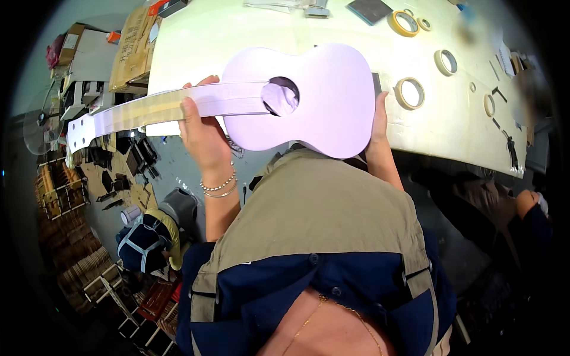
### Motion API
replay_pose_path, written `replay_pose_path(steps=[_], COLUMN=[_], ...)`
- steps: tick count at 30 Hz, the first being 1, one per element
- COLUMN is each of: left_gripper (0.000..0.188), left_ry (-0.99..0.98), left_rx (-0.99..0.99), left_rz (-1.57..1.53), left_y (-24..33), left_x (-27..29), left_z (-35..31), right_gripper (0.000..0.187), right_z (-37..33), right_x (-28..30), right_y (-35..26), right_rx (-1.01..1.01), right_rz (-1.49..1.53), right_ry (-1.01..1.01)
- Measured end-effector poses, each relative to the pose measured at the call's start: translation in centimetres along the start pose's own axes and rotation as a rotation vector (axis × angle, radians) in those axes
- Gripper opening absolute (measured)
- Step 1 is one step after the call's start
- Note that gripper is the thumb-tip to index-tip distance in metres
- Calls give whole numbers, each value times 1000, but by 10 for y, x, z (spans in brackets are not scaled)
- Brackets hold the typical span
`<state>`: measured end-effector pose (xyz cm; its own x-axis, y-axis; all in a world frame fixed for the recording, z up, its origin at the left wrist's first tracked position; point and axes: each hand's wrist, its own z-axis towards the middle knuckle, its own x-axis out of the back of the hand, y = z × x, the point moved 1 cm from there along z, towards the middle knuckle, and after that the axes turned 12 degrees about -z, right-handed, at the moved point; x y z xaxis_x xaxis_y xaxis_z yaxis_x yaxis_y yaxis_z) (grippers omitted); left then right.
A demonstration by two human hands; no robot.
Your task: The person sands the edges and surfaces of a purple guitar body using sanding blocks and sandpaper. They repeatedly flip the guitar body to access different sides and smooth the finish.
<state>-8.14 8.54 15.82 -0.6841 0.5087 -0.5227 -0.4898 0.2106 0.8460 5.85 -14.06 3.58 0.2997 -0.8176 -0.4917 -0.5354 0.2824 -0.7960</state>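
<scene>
A pale lilac ukulele [332, 101] without strings lies crosswise before me, soundhole facing up, its headstock to the left. Tape [157, 108] in a yellowish tone covers part of its neck. White crumpled material [280, 99] shows inside the soundhole. My left hand [205, 139] is closed round the neck near the body, thumb on the near side and fingertips showing beyond. At the body's right end, my right hand [380, 127] grips the edge, its thumb up along the rim and the other fingers hidden beneath. A dark flat piece [376, 82] peeks out past that end.
The pale worktable [196, 35] carries several tape rolls [410, 94], a dark square pad [369, 10] and small tools [510, 148] at right. Cardboard boxes [132, 53] stand at left. Another person [145, 240] works low at left, near racks of wooden parts [83, 276]. A second person's arm [527, 204] shows at right.
</scene>
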Motion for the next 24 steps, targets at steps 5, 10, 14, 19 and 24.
replay_pose_path(steps=[5, 10, 14, 19, 24], left_gripper=[47, 43, 39, 39, 40], left_ry=[20, 59, 82, 59, 4], left_rx=[-3, 36, 139, 147, 105], left_rz=[16, -16, -41, -41, -10], left_y=[-1, -5, -3, 0, 3], left_x=[1, 11, 23, 16, -6], left_z=[2, 13, 21, 23, 12], right_gripper=[84, 85, 83, 83, 85], right_z=[9, -3, -11, -2, 0], right_x=[8, -16, -30, -20, -3], right_y=[5, -20, -32, -25, -19], right_rx=[5, 16, -31, -110, -85], right_rz=[4, -90, -189, -89, -33], right_ry=[4, 49, 99, 156, 144])
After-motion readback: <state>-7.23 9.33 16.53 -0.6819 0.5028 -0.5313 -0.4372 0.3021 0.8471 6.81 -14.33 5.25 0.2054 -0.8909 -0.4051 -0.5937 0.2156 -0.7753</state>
